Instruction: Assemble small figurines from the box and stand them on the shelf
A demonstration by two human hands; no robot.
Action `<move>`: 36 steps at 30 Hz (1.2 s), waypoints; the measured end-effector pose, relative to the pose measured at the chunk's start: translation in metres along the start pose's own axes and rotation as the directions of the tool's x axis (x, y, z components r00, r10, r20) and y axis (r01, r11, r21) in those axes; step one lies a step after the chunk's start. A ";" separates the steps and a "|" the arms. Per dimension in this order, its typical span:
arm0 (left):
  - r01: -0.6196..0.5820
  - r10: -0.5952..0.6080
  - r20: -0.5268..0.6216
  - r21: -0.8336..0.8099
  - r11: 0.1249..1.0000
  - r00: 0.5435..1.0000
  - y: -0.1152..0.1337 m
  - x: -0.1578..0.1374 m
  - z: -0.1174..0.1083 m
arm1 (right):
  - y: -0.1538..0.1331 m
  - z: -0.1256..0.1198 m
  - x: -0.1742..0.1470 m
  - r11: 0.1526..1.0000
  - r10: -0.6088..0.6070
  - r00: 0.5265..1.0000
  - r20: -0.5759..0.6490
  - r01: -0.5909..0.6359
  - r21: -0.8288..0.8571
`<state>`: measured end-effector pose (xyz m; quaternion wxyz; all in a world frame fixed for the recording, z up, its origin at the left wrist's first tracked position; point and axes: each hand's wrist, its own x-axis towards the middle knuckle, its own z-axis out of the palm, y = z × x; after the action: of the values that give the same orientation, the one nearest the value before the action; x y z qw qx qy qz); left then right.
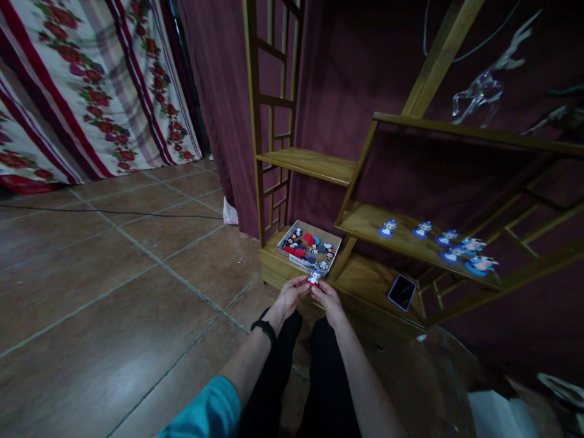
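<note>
Between my two hands I hold a small white figurine (314,277) with a purple-blue top and a red base. The fingers of my left hand (292,295) pinch it from the left, and my right hand (327,298) grips its base from the right. Just beyond my fingertips, a shallow cardboard box (335,243) holds several loose figurines and red, blue and dark discs. To the right, several figurines (387,228) stand on a raised wooden shelf (365,219), most of them white and purple on purple-blue bases.
A phone (402,292) lies on the lower right shelf board. A clear glass horse figure (486,88) stands on the top board. Wooden uprights (253,121) frame the left side. A dark cable (137,212) crosses the tiled floor. A white object (495,413) sits at the bottom right.
</note>
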<state>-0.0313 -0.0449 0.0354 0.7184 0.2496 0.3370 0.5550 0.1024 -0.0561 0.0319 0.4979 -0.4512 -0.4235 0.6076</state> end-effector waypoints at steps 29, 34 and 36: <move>-0.070 0.073 -0.050 0.056 0.996 0.996 -0.003 -0.003 0.004 | 0.003 -0.002 0.001 0.992 0.008 0.998 -0.056 -0.001 0.127; -0.017 0.017 -0.026 -0.008 1.000 1.000 -0.001 -0.002 0.004 | 0.006 -0.004 0.004 0.993 -0.018 0.997 -0.080 0.027 0.118; -0.006 0.005 -0.026 -0.010 1.000 1.000 0.000 -0.002 0.004 | 0.008 -0.004 0.005 0.993 -0.026 0.995 -0.093 0.037 0.116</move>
<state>-0.0285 -0.0464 0.0380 0.7137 0.2397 0.3428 0.5619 0.1040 -0.0520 0.0230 0.5521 -0.4414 -0.3708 0.6023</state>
